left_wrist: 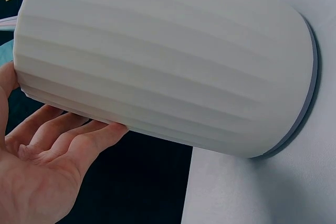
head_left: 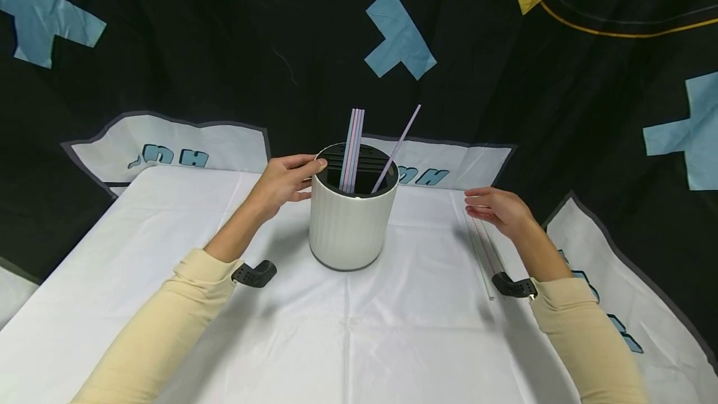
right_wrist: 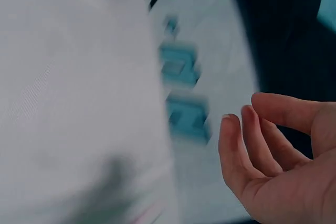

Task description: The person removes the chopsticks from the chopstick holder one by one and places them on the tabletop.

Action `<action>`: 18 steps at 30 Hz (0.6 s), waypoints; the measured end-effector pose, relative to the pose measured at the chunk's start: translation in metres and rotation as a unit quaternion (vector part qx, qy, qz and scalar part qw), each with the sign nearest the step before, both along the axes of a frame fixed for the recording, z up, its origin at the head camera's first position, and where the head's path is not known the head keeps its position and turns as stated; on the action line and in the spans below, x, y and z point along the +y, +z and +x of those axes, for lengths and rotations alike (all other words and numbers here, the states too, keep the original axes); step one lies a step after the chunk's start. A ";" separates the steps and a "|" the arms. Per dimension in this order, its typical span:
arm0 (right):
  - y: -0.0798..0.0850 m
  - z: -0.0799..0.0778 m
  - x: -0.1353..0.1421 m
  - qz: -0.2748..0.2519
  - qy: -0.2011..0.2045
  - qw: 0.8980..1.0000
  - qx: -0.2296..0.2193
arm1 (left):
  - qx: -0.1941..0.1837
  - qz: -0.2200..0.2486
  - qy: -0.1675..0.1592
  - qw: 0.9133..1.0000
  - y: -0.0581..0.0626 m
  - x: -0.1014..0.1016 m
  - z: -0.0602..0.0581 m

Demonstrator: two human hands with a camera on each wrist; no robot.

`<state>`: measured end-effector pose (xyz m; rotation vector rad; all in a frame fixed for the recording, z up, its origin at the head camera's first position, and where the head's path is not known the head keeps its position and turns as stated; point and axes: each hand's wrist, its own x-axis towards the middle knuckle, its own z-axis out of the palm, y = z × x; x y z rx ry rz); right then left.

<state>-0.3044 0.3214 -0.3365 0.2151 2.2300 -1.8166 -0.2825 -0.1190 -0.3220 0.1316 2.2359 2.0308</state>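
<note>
A white ribbed round holder [head_left: 349, 229] with a black slotted top [head_left: 367, 161] stands upright on the table. A bunch of thin straws [head_left: 352, 148] rises from its opening, and one lilac straw [head_left: 399, 142] leans apart to the right. My left hand [head_left: 286, 181] holds the holder at its left side, thumb on the rim and fingers against the wall [left_wrist: 58, 156]. Off to the right, my right hand [head_left: 499, 209] hovers over several straws [head_left: 483, 248] on the cloth. Its fingers are loosely bent with nothing between them [right_wrist: 278, 156].
White cloth [head_left: 291, 341] covers the table. Behind it hangs a black fabric [head_left: 314, 48] with blue and yellow patches. Printed white panels [head_left: 224, 148] run along the table's far edge. Each wrist wears a black camera mount [head_left: 255, 274].
</note>
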 end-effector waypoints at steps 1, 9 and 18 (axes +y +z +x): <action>0.009 0.002 -0.009 -0.014 0.001 1.000 0.006 | 0.000 0.000 0.000 1.000 0.000 0.000 0.000; 0.063 0.020 -0.081 -0.106 0.055 0.991 0.063 | -0.001 -0.007 0.002 1.000 -0.001 -0.001 -0.001; 0.085 0.025 -0.139 -0.141 0.079 0.983 0.082 | 0.000 -0.008 0.003 1.000 0.000 0.000 0.000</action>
